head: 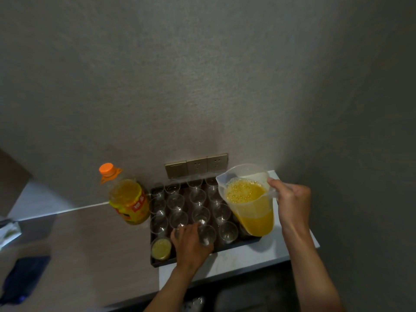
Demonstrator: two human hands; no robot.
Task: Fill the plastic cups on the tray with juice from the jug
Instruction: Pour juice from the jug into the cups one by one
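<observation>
Countertop tray (155, 263): one filled cup (161, 248); right hand (292, 202) grips one jug (249, 203).

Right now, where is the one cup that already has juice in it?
In the head view, the filled cup stands in the tray's near-left corner, just left of the left hand and in front of the big orange-capped bottle.

Right hand (292, 203) gripping handle of clear jug (247, 199) of orange juice above tray's right side, left hand (191, 242) holding an empty cup (206, 234) in near row, dark tray (157, 263) of clear cups, one filled cup (161, 248) near-left corner, juice bottle (128, 197) left of tray, wall sockets (197, 165) behind
</observation>
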